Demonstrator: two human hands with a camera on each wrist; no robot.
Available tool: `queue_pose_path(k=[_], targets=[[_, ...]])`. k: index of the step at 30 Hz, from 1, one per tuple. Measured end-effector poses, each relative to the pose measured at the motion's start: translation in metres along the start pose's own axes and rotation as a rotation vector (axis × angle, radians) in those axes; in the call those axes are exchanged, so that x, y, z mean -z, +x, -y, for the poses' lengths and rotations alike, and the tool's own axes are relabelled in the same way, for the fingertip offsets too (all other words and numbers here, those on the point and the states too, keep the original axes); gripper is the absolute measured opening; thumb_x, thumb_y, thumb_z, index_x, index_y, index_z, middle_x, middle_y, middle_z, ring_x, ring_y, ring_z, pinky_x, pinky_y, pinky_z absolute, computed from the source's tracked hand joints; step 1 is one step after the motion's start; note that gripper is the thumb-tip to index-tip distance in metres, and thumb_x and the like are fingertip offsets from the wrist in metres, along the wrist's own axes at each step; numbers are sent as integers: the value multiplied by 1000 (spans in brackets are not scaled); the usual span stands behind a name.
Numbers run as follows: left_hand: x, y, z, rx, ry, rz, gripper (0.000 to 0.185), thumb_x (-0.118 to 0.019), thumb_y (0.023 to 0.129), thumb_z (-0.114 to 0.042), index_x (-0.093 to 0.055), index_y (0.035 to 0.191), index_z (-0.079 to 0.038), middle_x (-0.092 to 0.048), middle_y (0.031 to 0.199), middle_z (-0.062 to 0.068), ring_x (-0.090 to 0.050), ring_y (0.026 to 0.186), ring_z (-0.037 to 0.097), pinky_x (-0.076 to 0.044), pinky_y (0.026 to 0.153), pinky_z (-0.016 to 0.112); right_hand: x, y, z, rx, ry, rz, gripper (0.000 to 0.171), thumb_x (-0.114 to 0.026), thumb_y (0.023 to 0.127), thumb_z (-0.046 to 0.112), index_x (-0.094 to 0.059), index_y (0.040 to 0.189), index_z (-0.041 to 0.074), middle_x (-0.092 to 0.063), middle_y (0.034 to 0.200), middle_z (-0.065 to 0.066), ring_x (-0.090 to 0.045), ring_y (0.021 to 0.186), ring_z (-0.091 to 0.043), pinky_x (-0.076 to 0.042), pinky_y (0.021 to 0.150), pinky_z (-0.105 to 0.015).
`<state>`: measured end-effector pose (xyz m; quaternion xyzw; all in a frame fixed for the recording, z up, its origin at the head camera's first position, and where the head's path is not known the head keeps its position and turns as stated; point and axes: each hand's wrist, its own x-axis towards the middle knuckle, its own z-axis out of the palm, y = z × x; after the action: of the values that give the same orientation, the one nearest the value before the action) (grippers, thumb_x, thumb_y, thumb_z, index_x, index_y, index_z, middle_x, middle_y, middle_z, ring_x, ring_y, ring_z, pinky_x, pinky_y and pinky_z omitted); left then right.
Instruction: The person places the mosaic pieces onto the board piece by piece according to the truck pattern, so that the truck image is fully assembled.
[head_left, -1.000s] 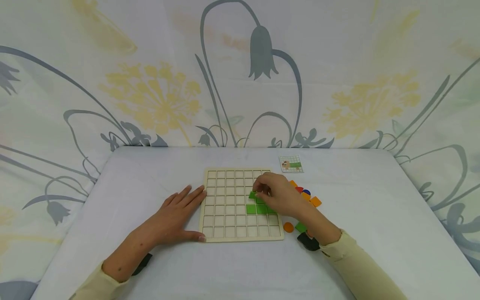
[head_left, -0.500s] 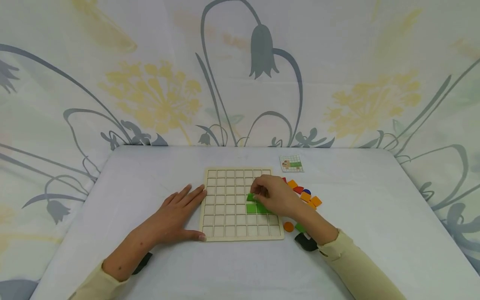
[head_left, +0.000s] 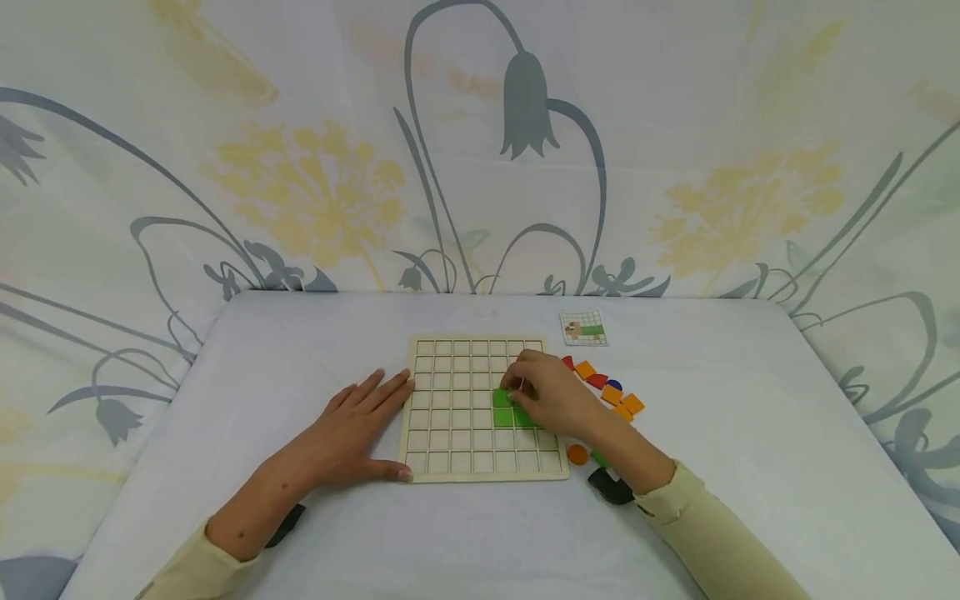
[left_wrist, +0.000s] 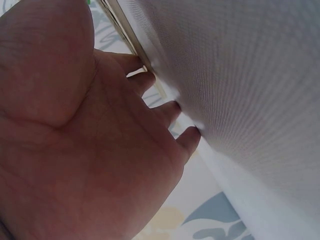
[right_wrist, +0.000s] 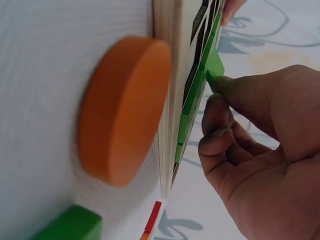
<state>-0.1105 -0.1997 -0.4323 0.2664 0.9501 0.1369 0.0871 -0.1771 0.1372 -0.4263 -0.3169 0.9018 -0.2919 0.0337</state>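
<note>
A pale wooden grid board [head_left: 450,417] lies flat on the table, with green square tiles [head_left: 503,417] set in cells at its right side. My right hand [head_left: 551,392] is over these cells and pinches a green tile [right_wrist: 216,69] between thumb and fingertips; in the right wrist view this tile is tilted against the row of seated ones. Part of the green area is hidden under the hand. At the board's left edge, my left hand [head_left: 348,437] lies spread, its fingertips and thumb touching the frame. The left wrist view shows its palm [left_wrist: 95,145] and fingers at the board's edge.
A small picture card [head_left: 583,328] lies beyond the board's right corner. Loose orange, red and blue pieces [head_left: 612,395] lie right of the board. An orange disc [head_left: 577,454], a green piece [right_wrist: 70,225] and a black curved object [head_left: 611,486] are near the right forearm.
The green tile under my right hand's fingertips has come down toward the board and lines up with the cell above the lower green row. My left hand has stayed in place.
</note>
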Motion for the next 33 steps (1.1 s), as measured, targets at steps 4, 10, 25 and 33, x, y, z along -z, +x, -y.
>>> queue_pose_path(k=[4,10,25,33], targets=[[0,-1,0,-2,4,-5,118,-75,84,-74,-25,170,-11,-20,177,6,-16,162,42,-25,123,67,0,-1,2,1,-12,8,12,-76,96,1,-81,105,8,-65,101,2,-59,84,-11,-55,76,-25],[1,-1,1,1,14,-4,118,-75,84,-74,-24,170,-11,-20,177,6,-15,162,42,-25,123,67,0,0,4,-11,-23,14,12,-77,96,2,-82,105,9,-64,102,2,-57,83,-10,-54,75,-24],[0,0,0,6,2,13,117,-75,85,-73,-23,171,-12,-18,178,5,-13,163,41,-23,124,66,17,-27,-18,10,-9,-50,9,-76,96,3,-77,102,10,-68,95,7,-61,81,-7,-54,72,-27],[0,0,0,11,7,18,118,-75,85,-72,-22,171,-12,-18,178,4,-13,163,40,-23,124,66,41,-66,-32,-98,-70,-85,12,-76,94,1,-77,101,11,-65,89,10,-58,79,-7,-53,70,-27]])
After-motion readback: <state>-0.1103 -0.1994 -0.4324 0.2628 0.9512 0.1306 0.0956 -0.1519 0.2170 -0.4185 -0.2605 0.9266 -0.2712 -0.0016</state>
